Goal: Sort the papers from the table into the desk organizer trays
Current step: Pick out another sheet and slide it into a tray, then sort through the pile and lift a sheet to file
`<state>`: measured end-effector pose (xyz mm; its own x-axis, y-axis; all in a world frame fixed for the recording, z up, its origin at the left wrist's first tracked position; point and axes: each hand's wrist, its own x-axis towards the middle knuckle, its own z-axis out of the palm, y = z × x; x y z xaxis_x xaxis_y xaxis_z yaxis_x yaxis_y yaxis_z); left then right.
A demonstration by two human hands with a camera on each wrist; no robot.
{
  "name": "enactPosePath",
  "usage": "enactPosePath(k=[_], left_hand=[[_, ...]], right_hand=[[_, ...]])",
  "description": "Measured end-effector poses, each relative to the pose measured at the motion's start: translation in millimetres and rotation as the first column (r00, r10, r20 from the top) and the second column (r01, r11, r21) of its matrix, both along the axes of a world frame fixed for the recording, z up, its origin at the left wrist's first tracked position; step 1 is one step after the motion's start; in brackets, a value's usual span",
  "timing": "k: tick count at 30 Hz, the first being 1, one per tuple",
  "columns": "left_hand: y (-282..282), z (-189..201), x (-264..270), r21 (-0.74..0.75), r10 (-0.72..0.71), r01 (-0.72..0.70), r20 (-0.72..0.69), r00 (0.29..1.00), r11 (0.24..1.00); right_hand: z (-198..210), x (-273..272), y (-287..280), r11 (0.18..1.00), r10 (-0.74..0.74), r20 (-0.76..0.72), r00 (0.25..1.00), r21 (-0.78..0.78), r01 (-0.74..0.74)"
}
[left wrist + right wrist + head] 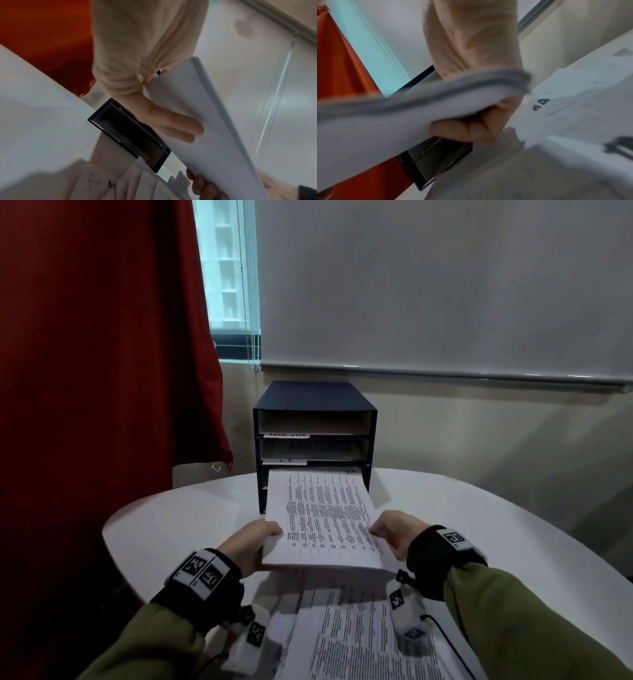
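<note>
A thick stack of printed papers (322,518) hangs above the white table, its far edge at the third slot of the dark blue desk organizer (315,419). My left hand (253,546) grips the stack's left side, thumb on top and fingers (173,124) underneath. My right hand (394,534) grips the right side the same way, with fingers (465,129) curled under the stack (385,121). The organizer (130,136) also shows below the stack (197,108) in the left wrist view. More printed sheets (363,635) lie spread on the table near me.
The round white table (164,518) carries the organizer at its far edge. A red curtain (102,337) hangs at the left, next to a window. A grey roller blind (445,285) covers the wall behind. The organizer's upper two slots carry white labels (287,435).
</note>
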<state>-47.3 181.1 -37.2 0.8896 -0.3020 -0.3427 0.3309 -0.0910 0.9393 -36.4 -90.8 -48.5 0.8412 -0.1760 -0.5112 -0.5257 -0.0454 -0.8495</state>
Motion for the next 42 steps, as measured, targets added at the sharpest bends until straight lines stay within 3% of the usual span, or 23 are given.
enactPosePath(k=[3,6,9,11,16,19,20,22,24,27,31,37,39,42], left_hand=[[2.0,5.8,8.0,-0.038,-0.019,0.016,-0.083,0.996,0.999],[-0.5,3.7,25.2,-0.001,0.034,-0.034,-0.054,0.998,0.999],[-9.8,3.8,45.0,-0.063,0.107,-0.108,-0.026,0.994,0.992],[-20.0,1.1,60.5,-0.115,0.171,-0.173,-0.031,0.985,0.978],[-42.2,1.4,96.8,-0.347,0.311,-0.359,-0.186,0.932,0.867],[-46.8,1.7,116.0,-0.428,0.332,-0.391,-0.208,0.920,0.815],[-48.4,0.1,122.1,-0.432,0.351,-0.395,-0.181,0.919,0.811],[-51.9,2.8,127.9,-0.453,0.360,-0.389,-0.152,0.921,0.802],[-54.8,9.1,131.4,-0.425,0.391,-0.403,-0.121,0.913,0.810],[-56.8,14.5,137.4,-0.376,0.422,-0.424,-0.093,0.902,0.824],[-58.0,14.9,137.0,-0.374,0.388,-0.395,-0.098,0.916,0.839],[-56.2,13.7,127.3,-0.392,0.281,-0.279,-0.054,0.958,0.877],[-56.2,14.8,120.9,-0.279,0.278,-0.268,-0.007,0.961,0.922],[-57.9,16.2,99.4,-0.033,0.211,-0.209,0.159,0.964,0.977]], right_hand=[[13.6,16.7,-0.7,1.000,0.003,0.035,0.999,-0.013,-0.003],[31.0,13.1,5.1,1.000,-0.004,0.051,0.999,0.008,0.004],[33.6,17.4,-1.4,0.991,0.079,-0.027,0.996,-0.110,-0.082],[29.7,26.0,-4.9,0.990,0.031,-0.071,0.997,-0.136,-0.040],[18.5,58.5,0.3,0.965,-0.261,0.118,0.958,0.051,0.257],[9.9,78.4,2.0,0.915,-0.381,0.225,0.897,0.231,0.330],[8.0,83.1,4.2,0.917,-0.377,0.247,0.893,0.233,0.323],[7.7,89.8,4.3,0.961,-0.274,0.348,0.897,0.079,0.263],[19.5,82.8,18.3,0.850,-0.428,0.271,0.862,0.445,0.283],[23.4,84.3,28.4,0.807,-0.459,0.210,0.863,0.505,0.306],[24.1,84.9,31.1,0.762,-0.446,0.257,0.857,0.611,0.213],[32.8,75.4,24.8,0.785,-0.373,0.290,0.882,0.604,0.133],[32.3,64.2,19.3,0.834,-0.319,0.298,0.900,0.539,0.118],[31.9,36.3,0.9,0.955,-0.138,0.312,0.940,0.293,0.043]])
